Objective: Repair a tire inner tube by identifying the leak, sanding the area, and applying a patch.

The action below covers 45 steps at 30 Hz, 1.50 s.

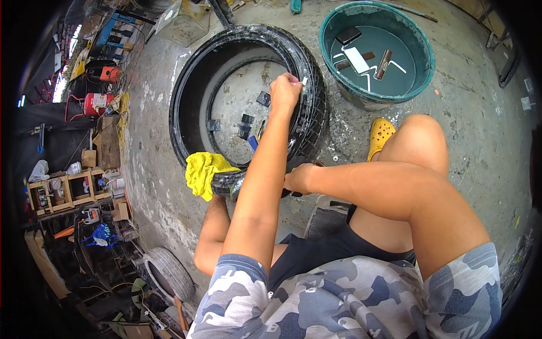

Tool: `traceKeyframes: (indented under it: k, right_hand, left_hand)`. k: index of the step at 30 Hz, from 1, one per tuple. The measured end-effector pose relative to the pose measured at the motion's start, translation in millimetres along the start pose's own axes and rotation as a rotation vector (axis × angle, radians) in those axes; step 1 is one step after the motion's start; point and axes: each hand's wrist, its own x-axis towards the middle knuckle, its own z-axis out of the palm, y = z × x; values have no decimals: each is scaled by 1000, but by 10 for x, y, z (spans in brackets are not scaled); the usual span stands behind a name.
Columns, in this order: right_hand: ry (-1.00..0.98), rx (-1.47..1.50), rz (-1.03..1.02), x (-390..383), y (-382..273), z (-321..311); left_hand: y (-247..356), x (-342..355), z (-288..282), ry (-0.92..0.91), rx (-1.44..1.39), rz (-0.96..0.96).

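My left hand (285, 90) is closed at the right side of a black tire (188, 116) lying on the floor, beside a small white piece (304, 82); what it grips is unclear. My right hand (300, 178) is low at the tire's near side, below my left forearm, its fingers mostly hidden. A yellow cloth (204, 174) drapes over the tire's near left part. Inside the tire's ring are dark square pieces (263, 99) and a blue object (253, 144), partly hidden by my arm.
A green tub (423, 62) of water holding several flat items stands at the back right. Along the left are shelves, a wooden crate (68, 195), a red cylinder (97, 104), cords and another tire (172, 271). A clear container (180, 20) sits behind.
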Motion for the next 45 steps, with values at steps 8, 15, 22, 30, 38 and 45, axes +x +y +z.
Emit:
traceKeyframes:
  k: [8,15,22,30,38,45]
  right_hand:
    - [109,-27,-22,-5,118,96]
    - [9,-20,20,-36,56,-25]
    - [51,-47,0,-10,78,55]
    - [36,-29,57,-88,52,18]
    - [33,-80,3,-63,40,-10]
    - [77,-83,-17,-80,45,10]
  left_hand:
    - [-118,-1014,-1329,-205,-97,321]
    - [-589,-1878,-1512,-199,152,48]
    - [-906,-1918,-1556,-267,163,-225]
    - [-513,-2601,-1542,-79,235,193]
    - [-775,-3145,-1276,87,261,-120]
    - [-645,-3051,-1173,187,215,-169]
